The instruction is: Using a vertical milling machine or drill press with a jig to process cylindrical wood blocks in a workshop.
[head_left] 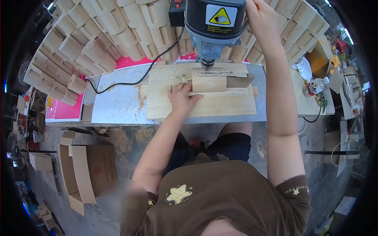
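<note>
A pale wooden tube [209, 83] lies on its side in a wooden jig board [165, 108], under the chuck of a drill press [214, 19]. My left hand [182, 98] rests on the board at the tube's left end. Its fingers are spread, with the fingertips against that end and the thumb along the front rail. My right hand [263, 17] is raised at the right side of the drill press head and closed around its lever. The grip is partly hidden by the top edge of the picture. A flat grey piece [241, 81] sits at the tube's right end.
Stacked wooden tubes with slots [98, 53] line the back of the bench. A black cable [138, 82] curves across the bench's left side. At the right stands a clear bottle [316, 86] with a label. An open cardboard box [100, 169] sits on the floor at left.
</note>
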A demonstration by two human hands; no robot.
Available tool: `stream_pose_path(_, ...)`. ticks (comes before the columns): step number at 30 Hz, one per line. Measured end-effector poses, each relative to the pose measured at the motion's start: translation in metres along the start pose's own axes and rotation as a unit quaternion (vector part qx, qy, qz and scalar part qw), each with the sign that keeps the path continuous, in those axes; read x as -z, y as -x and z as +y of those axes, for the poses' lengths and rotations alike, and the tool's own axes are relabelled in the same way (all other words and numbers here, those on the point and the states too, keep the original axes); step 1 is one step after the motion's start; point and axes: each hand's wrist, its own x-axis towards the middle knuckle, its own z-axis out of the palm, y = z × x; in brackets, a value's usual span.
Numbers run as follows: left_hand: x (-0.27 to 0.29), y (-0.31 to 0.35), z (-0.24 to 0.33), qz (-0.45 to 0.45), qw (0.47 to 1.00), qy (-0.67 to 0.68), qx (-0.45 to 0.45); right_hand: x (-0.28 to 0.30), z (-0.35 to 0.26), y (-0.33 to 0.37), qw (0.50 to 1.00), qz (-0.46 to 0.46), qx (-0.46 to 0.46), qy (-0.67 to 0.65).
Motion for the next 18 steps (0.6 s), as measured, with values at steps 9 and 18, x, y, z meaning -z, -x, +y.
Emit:
stream_pose_path(9, -0.001, -0.009, 0.003, -0.003, 0.992, 0.120, 0.023, 0.006, 0.055, 0.074, 0.954, -0.222, -0.076, -0.186)
stream_pose_path(18, 0.043, 0.007, -0.021, 0.024, 0.983, 0.120, -0.135, 0.011, 0.053, 0.183, 0.950, -0.290, 0.053, 0.105)
